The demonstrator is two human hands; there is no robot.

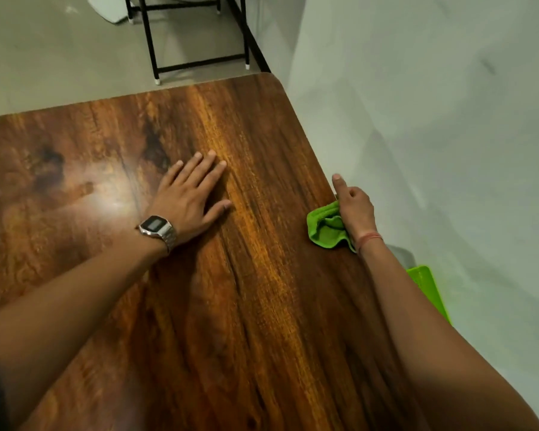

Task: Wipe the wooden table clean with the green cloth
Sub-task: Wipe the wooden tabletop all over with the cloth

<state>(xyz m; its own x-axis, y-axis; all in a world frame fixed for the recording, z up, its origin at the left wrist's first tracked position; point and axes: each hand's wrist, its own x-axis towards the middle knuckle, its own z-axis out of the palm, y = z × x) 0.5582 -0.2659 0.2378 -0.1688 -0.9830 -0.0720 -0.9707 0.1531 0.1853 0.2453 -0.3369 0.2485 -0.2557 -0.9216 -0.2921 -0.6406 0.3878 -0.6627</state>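
The wooden table (255, 290) fills most of the head view, dark brown with a glossy grain. My left hand (192, 194) lies flat on it near the middle, fingers spread, a metal watch on the wrist. My right hand (353, 208) sits at the table's right edge, gripping the bunched green cloth (325, 227). The cloth rests on the tabletop just inside the edge, partly hidden under my palm.
A pale wall (433, 119) runs close along the table's right edge. A bright green flat object (430, 290) shows below the edge beside my right forearm. A black metal frame (196, 38) stands on the grey floor beyond the table's far edge.
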